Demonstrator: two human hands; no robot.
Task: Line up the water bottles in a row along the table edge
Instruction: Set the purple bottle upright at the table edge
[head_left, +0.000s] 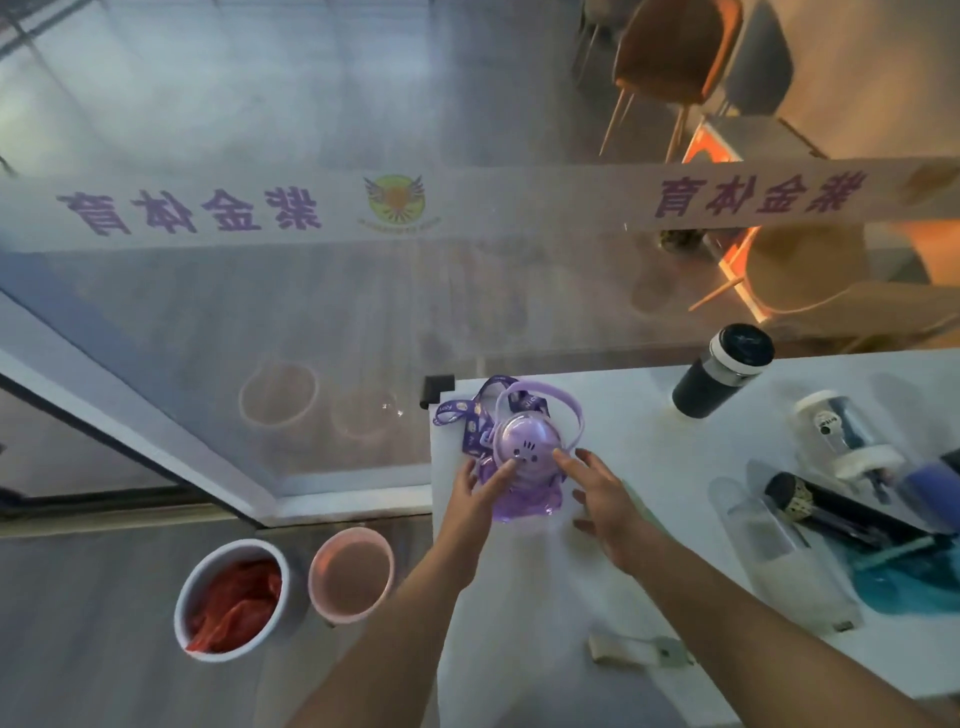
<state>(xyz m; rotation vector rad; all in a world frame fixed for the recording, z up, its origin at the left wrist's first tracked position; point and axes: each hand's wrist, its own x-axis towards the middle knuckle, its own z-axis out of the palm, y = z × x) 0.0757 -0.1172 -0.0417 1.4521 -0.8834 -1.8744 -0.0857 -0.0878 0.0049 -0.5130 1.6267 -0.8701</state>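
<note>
- Two hands at the purple bottle (519, 467), which stands upright near the counter (649, 467) corner.
- Left hand (470, 499) fingers (501, 475) touch its domed lid; right hand (605, 499) fingers spread open just beside it, gripping nothing.
- Strap (470, 421) and loop handle lie beyond the fingertips; floppy, may snag.
- Looks like light, smooth plastic, likely slippery; better taken round the body below the lid.
- Black tumbler (722, 374) stands well right of the fingers.
</note>
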